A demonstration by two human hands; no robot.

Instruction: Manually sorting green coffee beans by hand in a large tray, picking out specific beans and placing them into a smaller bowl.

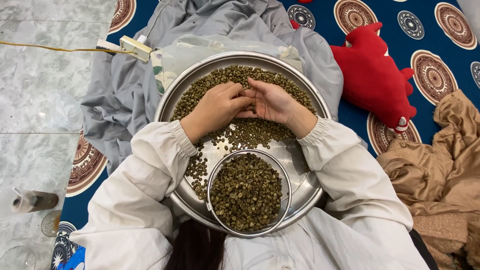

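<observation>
Head view, the only one. A large round metal tray [167, 102] rests on the person's lap, over a grey cloth [125, 85], and carries a spread of green coffee beans [227, 76] across its far half and centre. A round mesh sieve [286, 186] sits inside the tray at its near edge, filled with more beans of the same kind.

The left hand [215, 107] lies palm down on the beans, fingers curled and drawn together at the tips as if pinching; whether a bean is held between them cannot be told. The right hand [272, 102] lies palm up just beside it, loosely cupped and part open, fingertips touching those of the left.

Judged step: sorting, with beans being picked over at the tray's centre. The next move calls for a fine fingertip grip on single beans and a steady tray, since the sieve sits near the rim.

Surroundings: a red plush toy [372, 75] and a tan garment [440, 165] on the patterned blue rug [440, 30] to the right; marble floor [40, 75] to the left.
</observation>
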